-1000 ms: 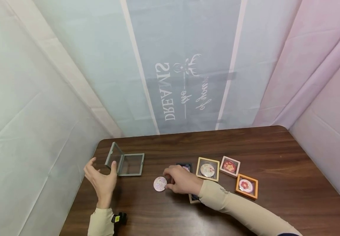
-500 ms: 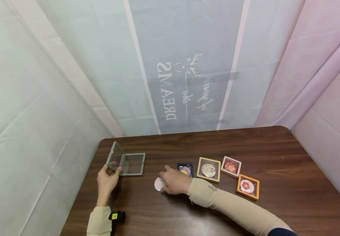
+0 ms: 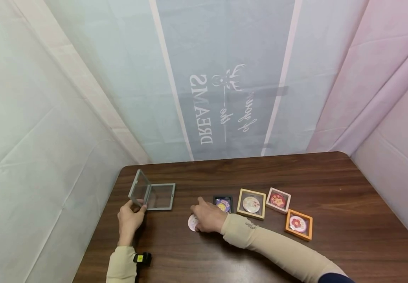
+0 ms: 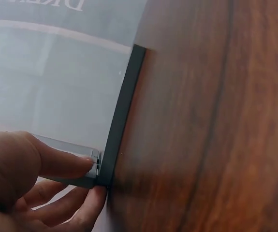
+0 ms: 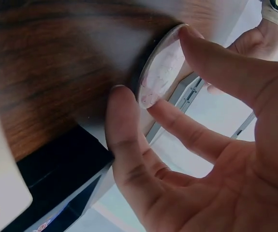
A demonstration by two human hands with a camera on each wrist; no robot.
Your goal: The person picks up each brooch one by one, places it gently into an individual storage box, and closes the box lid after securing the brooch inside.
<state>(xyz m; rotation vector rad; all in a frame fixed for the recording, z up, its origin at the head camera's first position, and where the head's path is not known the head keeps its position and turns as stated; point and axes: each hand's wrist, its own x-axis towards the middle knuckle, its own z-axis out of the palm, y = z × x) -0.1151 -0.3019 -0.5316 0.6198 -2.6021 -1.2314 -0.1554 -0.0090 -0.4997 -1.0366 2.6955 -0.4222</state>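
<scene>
A grey-green hinged display frame (image 3: 159,208) with clear panes stands open at the left of the table, one half lying flat and the other raised. My left hand (image 3: 130,221) pinches it at the near hinge corner; the left wrist view shows the thumb (image 4: 64,163) on the hinge and the fingers below. Right of the frame is a round pale pink button badge (image 3: 192,224), partly covered by my right hand (image 3: 208,216). In the right wrist view, thumb and fingers grip the badge (image 5: 163,72) by its rim, close over the wood.
Right of my right hand stand several framed badges: a dark frame (image 3: 223,197), a yellow one (image 3: 239,204), a pink one (image 3: 270,193) and an orange one (image 3: 309,228). The brown table (image 3: 197,259) meets fabric walls at the back and sides.
My left hand has come forward and right, from beside the frame to pinching its near corner. The right hand has moved left over the badge, covering more of it and taking hold of its rim.
</scene>
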